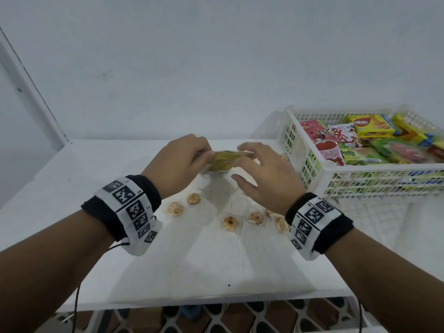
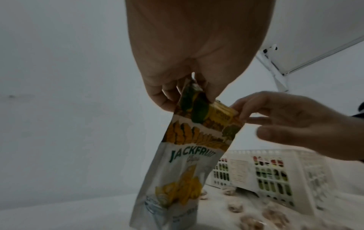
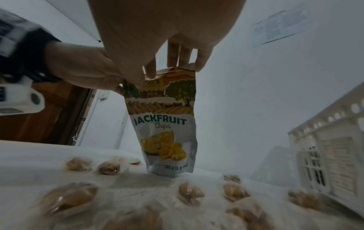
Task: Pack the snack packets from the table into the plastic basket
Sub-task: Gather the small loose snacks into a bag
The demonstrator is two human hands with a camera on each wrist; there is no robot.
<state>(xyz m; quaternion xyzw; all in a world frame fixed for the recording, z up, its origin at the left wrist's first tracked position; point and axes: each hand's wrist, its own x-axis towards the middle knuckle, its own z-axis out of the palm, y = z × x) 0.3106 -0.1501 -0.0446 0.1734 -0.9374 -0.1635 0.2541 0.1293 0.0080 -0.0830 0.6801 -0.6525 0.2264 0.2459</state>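
Note:
A white and yellow jackfruit chips pouch [image 1: 219, 162] [image 2: 187, 163] [image 3: 165, 124] stands upright on the white table [image 1: 168, 260]. My left hand [image 1: 206, 153] [image 2: 183, 93] [image 3: 118, 87] pinches its top left corner. From the right, my right hand [image 1: 242, 152] [image 2: 242, 115] [image 3: 177, 65] lays straight fingertips on the pouch's top right edge, with its thumb held apart. The white plastic basket [image 1: 360, 168] [image 2: 262, 152] [image 3: 325, 140] sits at the right and holds several colourful snack packets.
Several small clear-wrapped cookies [image 1: 230, 223] [image 2: 234, 207] [image 3: 189, 193] lie scattered on the table in front of the pouch, between my wrists. A wall stands just behind the table. The table's front edge runs below my forearms.

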